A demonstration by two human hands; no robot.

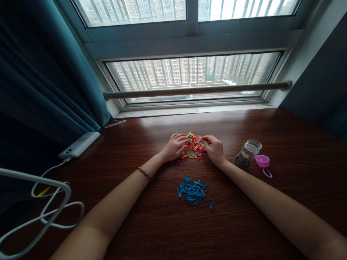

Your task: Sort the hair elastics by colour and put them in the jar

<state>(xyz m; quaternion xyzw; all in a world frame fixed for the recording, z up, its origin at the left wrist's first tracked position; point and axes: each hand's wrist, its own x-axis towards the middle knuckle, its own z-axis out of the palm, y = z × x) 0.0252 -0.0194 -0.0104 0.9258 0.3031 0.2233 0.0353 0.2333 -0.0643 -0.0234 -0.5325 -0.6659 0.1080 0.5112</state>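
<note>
Multicolored bands (pixel 193 142) lie between two hands on dark wood: the left hand (pixel 175 146) spread loosely at their edge, the right hand (pixel 214 148) pinched against them (any grasp unclear). Blue bands (pixel 193 190) sit nearer.

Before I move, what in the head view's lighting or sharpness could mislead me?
Head view: the upper right window pane is nearly blown out; pale glare crosses the wooden tabletop's far edge; the blue curtain fades into shadow; wide-angle distortion seems to stretch the left forearm; the right hand's fingertips are too small to read.
</note>
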